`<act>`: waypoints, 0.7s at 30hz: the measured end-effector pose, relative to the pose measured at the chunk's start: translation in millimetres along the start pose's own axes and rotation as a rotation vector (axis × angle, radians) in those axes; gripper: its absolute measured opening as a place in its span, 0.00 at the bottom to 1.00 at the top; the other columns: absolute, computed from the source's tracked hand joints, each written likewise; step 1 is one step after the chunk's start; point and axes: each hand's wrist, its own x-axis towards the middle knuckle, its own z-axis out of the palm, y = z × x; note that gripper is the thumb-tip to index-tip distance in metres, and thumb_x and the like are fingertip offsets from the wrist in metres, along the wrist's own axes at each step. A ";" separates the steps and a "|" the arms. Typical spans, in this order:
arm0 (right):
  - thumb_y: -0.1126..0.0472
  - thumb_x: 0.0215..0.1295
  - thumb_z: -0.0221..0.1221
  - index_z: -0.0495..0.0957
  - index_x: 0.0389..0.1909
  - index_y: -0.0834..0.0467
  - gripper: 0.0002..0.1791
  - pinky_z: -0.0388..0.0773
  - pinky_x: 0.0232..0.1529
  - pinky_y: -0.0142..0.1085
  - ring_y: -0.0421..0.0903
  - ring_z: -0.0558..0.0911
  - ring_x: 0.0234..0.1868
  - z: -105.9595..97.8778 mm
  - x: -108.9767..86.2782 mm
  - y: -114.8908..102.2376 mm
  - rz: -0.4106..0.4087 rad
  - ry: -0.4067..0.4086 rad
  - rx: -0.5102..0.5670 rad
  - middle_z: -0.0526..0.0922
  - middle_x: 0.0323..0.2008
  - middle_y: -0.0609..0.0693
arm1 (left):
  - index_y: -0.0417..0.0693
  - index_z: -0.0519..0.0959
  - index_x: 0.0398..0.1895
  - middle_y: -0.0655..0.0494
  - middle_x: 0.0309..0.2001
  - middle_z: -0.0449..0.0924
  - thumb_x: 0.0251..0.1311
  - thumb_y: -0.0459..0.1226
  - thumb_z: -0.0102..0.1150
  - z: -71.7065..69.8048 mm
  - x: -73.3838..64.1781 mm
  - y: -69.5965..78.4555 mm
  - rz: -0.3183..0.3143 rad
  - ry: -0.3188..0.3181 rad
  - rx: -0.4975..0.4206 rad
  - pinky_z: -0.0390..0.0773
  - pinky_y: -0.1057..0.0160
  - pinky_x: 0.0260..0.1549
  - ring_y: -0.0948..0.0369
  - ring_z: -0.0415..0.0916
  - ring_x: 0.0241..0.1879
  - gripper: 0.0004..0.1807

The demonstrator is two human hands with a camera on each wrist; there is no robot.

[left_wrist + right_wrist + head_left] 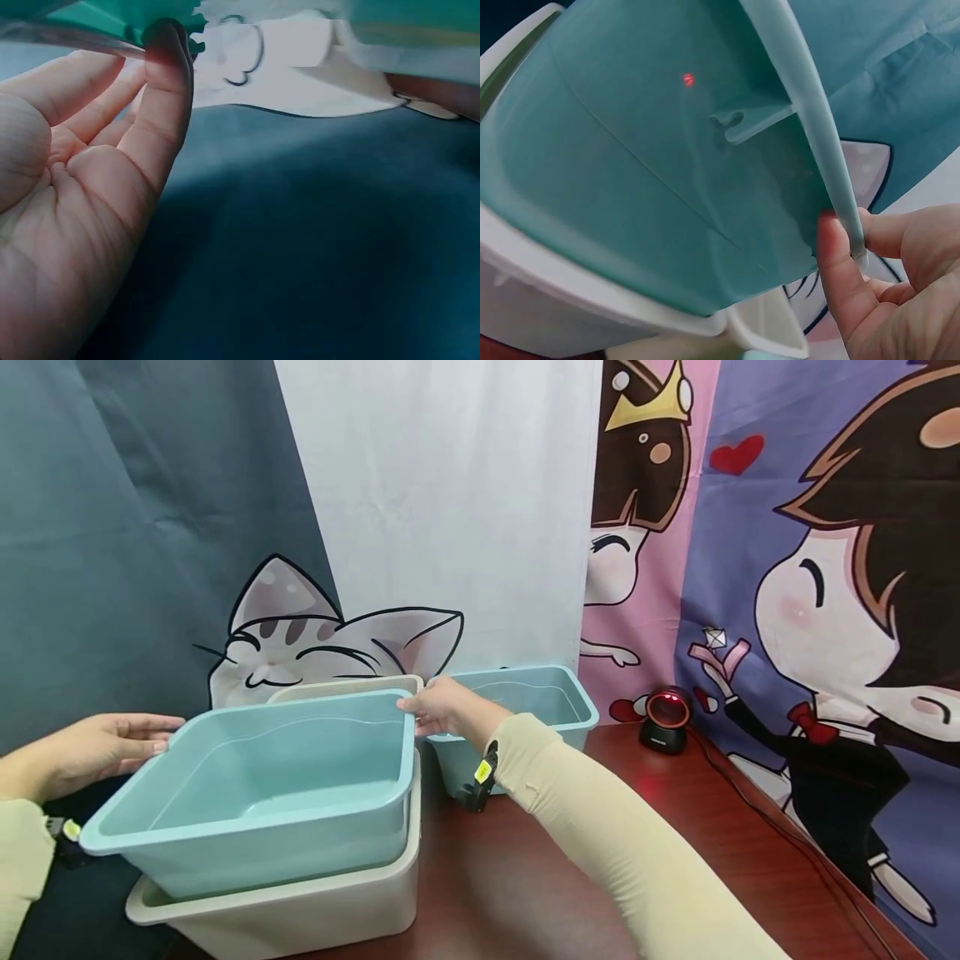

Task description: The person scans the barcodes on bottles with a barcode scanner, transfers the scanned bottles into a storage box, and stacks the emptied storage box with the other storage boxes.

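Note:
A light blue plastic tub (pixel 300 793) sits partly down inside a beige tub (pixel 300 918), its rim standing above the beige one. My right hand (pixel 442 706) pinches the far right corner of its rim. In the right wrist view the thumb (pixel 836 259) presses the outer wall under the rim, and the fingers lie over the other side. On the left, my left hand (pixel 112 747) is at the blue tub's rim. Seen from the left wrist, the thumb (pixel 165 90) overlaps the tub's underside (pixel 97 19) while the other fingertips pass behind the rim.
A second light blue tub (pixel 517 693) stands at the back, beyond my right forearm. Behind the stack shows another beige rim (pixel 345 687). A black scanner (pixel 665 718) with a red light and cable stands at the right on the brown table (pixel 510 877). Printed curtains hang behind.

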 end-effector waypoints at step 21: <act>0.57 0.58 0.62 0.76 0.36 0.67 0.16 0.80 0.24 0.41 0.52 0.83 0.24 14.7 2.3 55.5 -0.057 0.089 -0.408 0.79 0.24 0.57 | 0.25 0.51 0.65 0.37 0.53 0.70 0.58 0.41 0.58 41.1 13.2 -30.3 -0.085 -0.111 -0.063 0.75 0.51 0.43 0.51 0.73 0.49 0.40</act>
